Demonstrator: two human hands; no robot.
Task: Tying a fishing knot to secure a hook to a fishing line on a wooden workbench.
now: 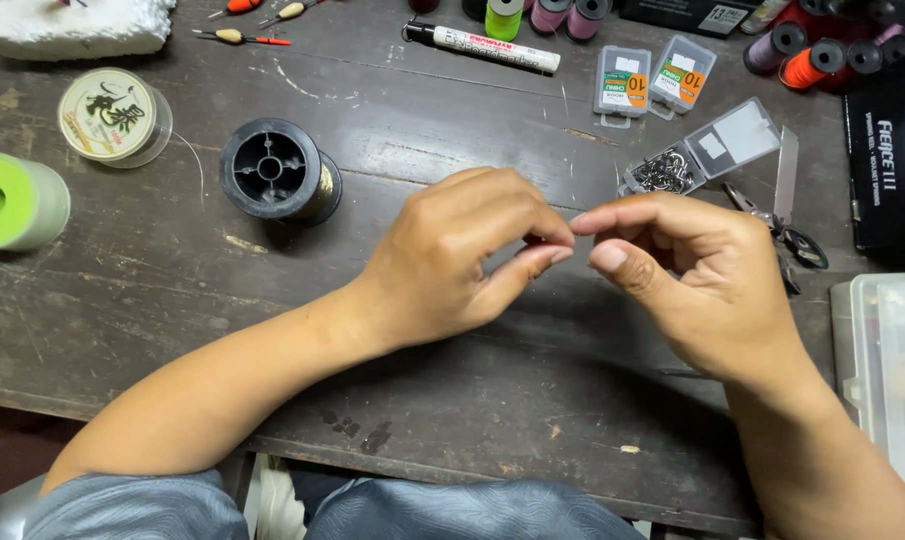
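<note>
Two hands: the left hand point(452, 255) and the right hand point(687, 275) meet over the middle of the dark wooden table point(172, 330), seen from the head camera, fingertips almost touching.
Left fingers: pinched narrow, thumb against forefinger, on something too small to make out; it may be a hook or a fine line.
Right fingers: also closed narrow, forefinger tip pressed toward the left pinch; what they grip, if anything, I cannot tell.
Thing in hand: it sits at the point where the two pinches meet, above the table and clear of it.
Nearest supply: an open clear box of small metal hooks point(672, 168) lies just behind the right hand, with two closed hook packets point(647, 80) farther back.
Line: a black spool point(277, 170) stands left of the hands, a round flat spool point(112, 115) and a green spool point(12, 200) farther left.
Tools: small pliers point(787, 225) lie right of the hook box.
Step, as I judge: fine knotting or threading at the fingertips.
Next move calls for: steady, close fingertip control and keeping tension on whatever is pinched.
</note>
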